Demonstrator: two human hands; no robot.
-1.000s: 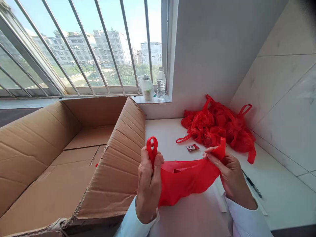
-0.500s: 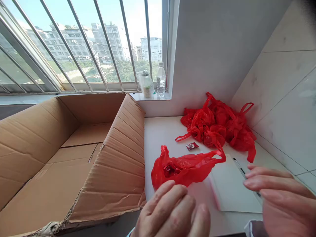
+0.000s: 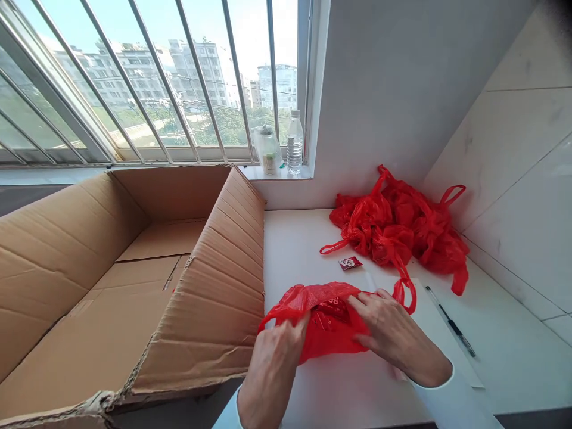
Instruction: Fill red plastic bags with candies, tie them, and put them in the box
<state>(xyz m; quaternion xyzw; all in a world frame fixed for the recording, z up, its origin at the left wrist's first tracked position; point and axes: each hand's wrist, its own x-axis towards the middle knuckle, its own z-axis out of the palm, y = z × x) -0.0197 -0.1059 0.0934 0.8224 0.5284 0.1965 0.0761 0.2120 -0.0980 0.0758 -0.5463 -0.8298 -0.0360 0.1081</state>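
A thin red plastic bag (image 3: 333, 345) lies on the white table, its mouth spread apart. My left hand (image 3: 277, 351) grips the left side of the bag's mouth, thumb and fingers closed on the plastic. On the right side, my right hand (image 3: 384, 322) has its fingers at the bag's rim, holding the opening back. Inside the bag show small red packets (image 3: 328, 316) with pale print; how many there are is hidden by the plastic. Just beyond the bag, a single dark red packet (image 3: 351, 263) rests flat on the table.
On the left stands a large open cardboard box (image 3: 210, 298), close to my left arm. A heap of red plastic bags (image 3: 397, 220) sits at the back right. A pen (image 3: 453, 325) lies on white paper. A water bottle (image 3: 294, 143) stands on the windowsill.
Both hands have moved onto the red bag, the right one coming in from the far right. The bag's mouth is now pulled wide, showing the packets inside.
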